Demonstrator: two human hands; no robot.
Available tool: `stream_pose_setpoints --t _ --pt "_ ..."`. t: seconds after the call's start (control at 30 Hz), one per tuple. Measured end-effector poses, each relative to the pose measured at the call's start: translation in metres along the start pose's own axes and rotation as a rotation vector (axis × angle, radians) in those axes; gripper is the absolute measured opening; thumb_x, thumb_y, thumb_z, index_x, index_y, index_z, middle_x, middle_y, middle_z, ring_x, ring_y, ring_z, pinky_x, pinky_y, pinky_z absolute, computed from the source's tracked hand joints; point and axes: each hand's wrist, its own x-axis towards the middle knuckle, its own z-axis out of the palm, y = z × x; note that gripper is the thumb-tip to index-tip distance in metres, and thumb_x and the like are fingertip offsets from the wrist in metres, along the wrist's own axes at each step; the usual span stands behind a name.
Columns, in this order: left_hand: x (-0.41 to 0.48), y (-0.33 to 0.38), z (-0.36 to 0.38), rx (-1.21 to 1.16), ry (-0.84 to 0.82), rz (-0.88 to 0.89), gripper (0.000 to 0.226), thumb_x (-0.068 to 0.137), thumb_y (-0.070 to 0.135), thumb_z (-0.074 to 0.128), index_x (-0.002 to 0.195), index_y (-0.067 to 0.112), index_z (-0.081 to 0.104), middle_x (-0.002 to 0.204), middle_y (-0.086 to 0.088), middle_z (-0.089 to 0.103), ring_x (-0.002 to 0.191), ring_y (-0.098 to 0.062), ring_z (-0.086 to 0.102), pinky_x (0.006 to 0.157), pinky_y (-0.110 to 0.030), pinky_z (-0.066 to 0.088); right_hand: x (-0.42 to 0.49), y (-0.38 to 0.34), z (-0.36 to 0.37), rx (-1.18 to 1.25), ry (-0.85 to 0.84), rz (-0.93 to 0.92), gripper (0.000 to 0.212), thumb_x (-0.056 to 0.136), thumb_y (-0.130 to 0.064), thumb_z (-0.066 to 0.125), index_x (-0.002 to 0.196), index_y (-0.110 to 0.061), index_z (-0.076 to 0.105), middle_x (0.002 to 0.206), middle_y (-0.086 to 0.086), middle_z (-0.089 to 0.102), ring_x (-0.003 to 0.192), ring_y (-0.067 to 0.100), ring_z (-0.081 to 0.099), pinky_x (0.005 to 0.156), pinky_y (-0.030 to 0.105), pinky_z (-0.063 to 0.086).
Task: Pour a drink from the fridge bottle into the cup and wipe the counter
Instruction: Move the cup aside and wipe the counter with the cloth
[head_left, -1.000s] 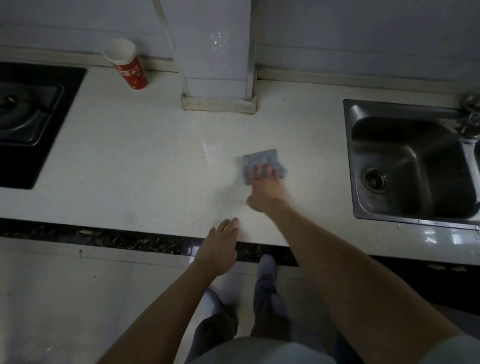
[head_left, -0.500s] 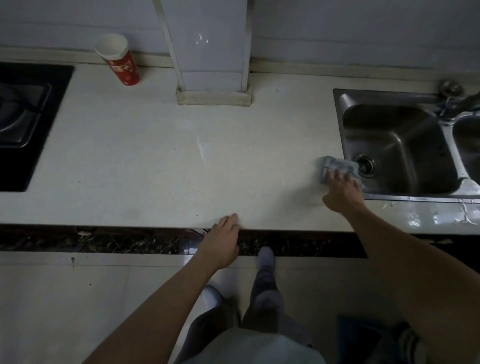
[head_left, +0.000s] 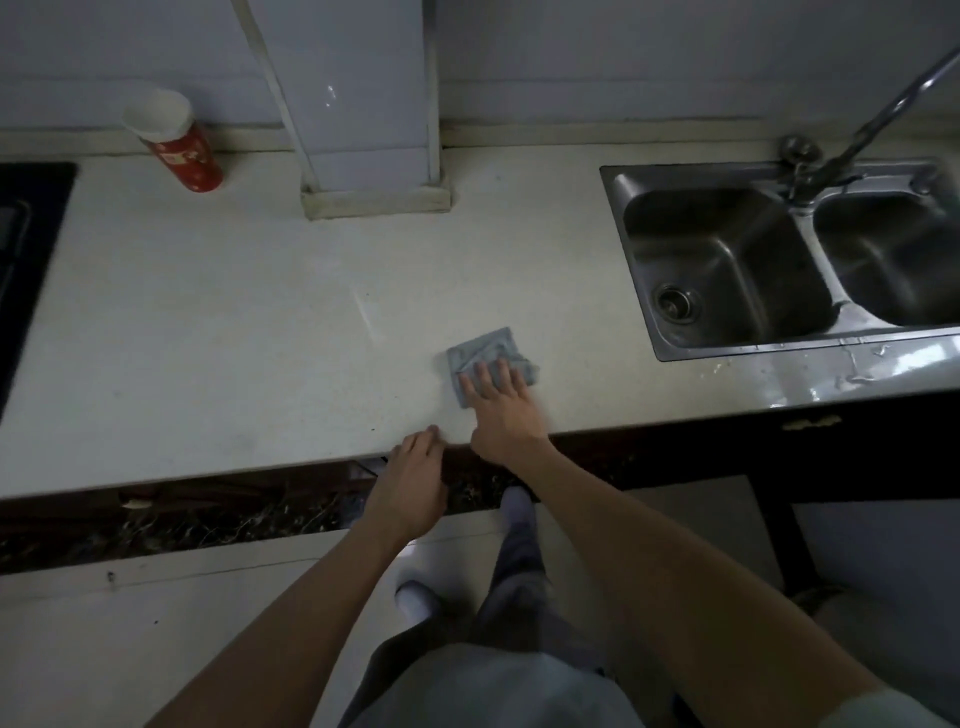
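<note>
Two hands worked low: right hand (head_left: 501, 413) flat, fingers spread, pressing blue-grey cloth (head_left: 485, 357) onto counter (head_left: 208, 322) near front edge; left hand (head_left: 410, 483) loosely open, resting on edge. Wiping seemed underway. Red paper cup (head_left: 176, 141) stood far left, contents unseen; no bottle visible.

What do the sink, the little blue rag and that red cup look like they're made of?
Sink: most likely stainless steel, grey and glossy with bright reflections.
Blue rag: soft cloth, folded and creased under the right hand; possibly microfibre.
Red cup: probably paper, matte printed wall, white inside.
</note>
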Motion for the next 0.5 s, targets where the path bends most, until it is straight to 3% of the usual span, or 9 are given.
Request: stream_pose_setpoints --t 0.17,0.37,0.5 --pt "-0.008 -0.025 -0.001 0.048 0.003 -0.036 0.060 0.093 0.020 0.052 0.148 0.005 0.036 0.161 -0.010 0.025 0.145 -0.026 0.028 0.121 -0.039 0.023 -0.032 0.059 0.014 -0.025 0.060 -0.040 0.083 0.084 -0.009 0.050 0.155 -0.025 0.010 0.163 -0.002 0.003 0.150 0.024 -0.005 0.122 0.042 -0.003" --pt "-0.008 -0.040 -0.003 0.052 -0.054 0.005 0.063 0.097 0.021 0.048 0.154 0.004 0.026 0.164 -0.009 0.019 0.144 -0.027 0.028 0.120 -0.040 0.024 -0.084 0.152 0.015 0.039 0.016 0.421 0.086 0.079 -0.012 0.054 0.155 -0.018 0.015 0.162 0.007 0.013 0.148 0.030 0.006 0.120 0.043 0.010" --pt "-0.008 -0.039 -0.002 0.097 -0.073 -0.003 0.073 0.096 0.023 0.050 0.156 0.001 0.014 0.160 -0.011 0.023 0.143 -0.028 0.029 0.118 -0.042 0.028 -0.078 0.134 0.016 0.149 -0.074 0.612 0.081 0.086 -0.024 0.053 0.155 -0.017 0.010 0.162 0.009 0.005 0.148 0.036 0.001 0.118 0.046 0.008"
